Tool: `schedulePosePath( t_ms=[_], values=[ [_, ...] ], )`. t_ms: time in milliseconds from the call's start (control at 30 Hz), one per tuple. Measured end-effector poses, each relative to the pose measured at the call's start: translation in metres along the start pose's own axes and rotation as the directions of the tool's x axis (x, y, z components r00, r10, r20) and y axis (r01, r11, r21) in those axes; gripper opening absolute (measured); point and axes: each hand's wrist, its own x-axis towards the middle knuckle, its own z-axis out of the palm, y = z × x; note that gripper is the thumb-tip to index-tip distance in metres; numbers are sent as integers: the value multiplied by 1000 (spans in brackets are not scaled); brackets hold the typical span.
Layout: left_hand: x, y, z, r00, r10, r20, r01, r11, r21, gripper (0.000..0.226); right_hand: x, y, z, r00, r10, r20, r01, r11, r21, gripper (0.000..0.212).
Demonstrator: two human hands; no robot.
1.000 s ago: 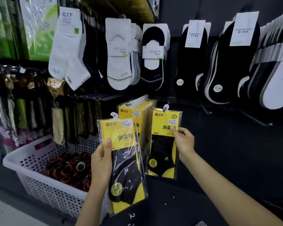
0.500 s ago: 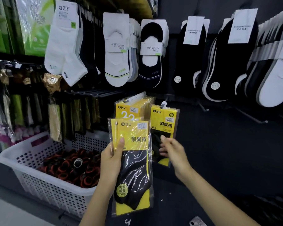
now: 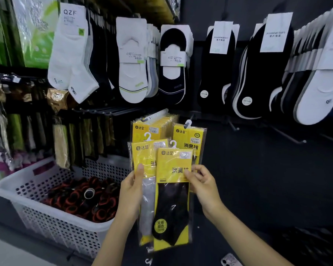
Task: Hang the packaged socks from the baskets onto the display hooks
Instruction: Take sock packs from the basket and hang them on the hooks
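**Two sock packs held up at the rack**

A person's left hand (image 3: pixel 132 191) grips a yellow sock pack (image 3: pixel 145 158), thumb on its front. The right hand (image 3: pixel 204 184) pinches a second pack (image 3: pixel 172 204) overlapping it. Both sit just below the hung packs (image 3: pixel 188 137). A white basket (image 3: pixel 10 186) stands left, holding what may be rolled goods.

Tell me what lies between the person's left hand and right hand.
In the head view, two overlapping yellow sock packets: the left hand holds the rear packet, the right hand pinches the front packet.
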Motion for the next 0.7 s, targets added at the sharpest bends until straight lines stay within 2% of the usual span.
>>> schedulePosePath(
  t_ms=[100,167,233,367,467,700],
  values=[
    [1,2,-6,999,33,-22,-32,998,51,54,2,-2,-12,999,-16,-51,19,998,61,8],
    [2,5,-10,998,31,-58,-27,997,77,34,4,-5,-21,994,-28,-106,39,994,98,7],
    [5,8,-14,996,27,-88,-20,996,83,26,8,-11,-27,985,-62,-162,79,991,106,6],
    [8,11,-21,990,47,-135,-37,996,78,35,20,-25,-28,968,-122,-221,144,986,84,7],
    [7,13,-23,984,62,-168,-53,997,60,47,28,-31,-22,970,-136,-203,148,988,49,7],
    [8,11,-25,983,46,-178,-36,997,62,43,43,-23,-7,965,-63,-254,83,994,72,8]
  ],
)
